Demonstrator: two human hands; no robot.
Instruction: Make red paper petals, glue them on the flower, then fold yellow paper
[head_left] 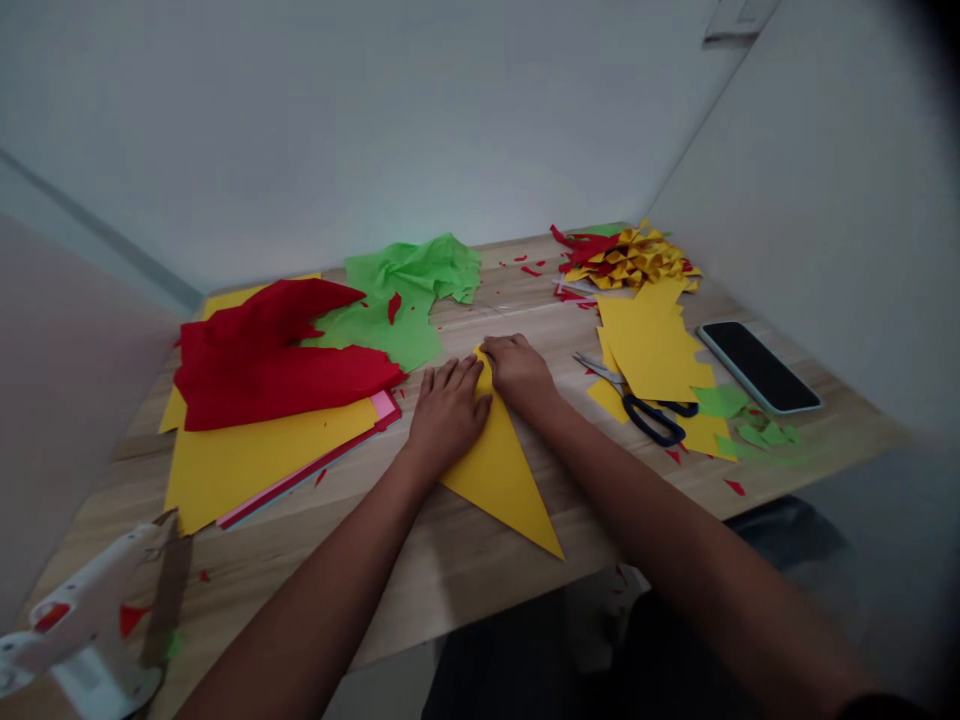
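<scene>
A folded sheet of yellow paper (504, 470) lies on the wooden table, narrowing to a point at its far end. My left hand (448, 412) rests flat on the paper's left side, fingers stretched out and slightly apart. At the far tip, my right hand (519, 372) is curled against the paper's right edge, with its fingers bent together on the paper. Its thumb is mostly hidden. Dark-handled scissors (651, 420) lie to the right of my right hand, blades pointing away to the left.
Red crepe paper (262, 370) covers yellow sheets (262, 465) at left; green crepe paper (409, 290) lies behind. At right are yellow pieces (652, 340), a phone (759, 366) and a pile of folded yellow-and-red strips (637, 258). A white glue gun (90, 630) stands front left.
</scene>
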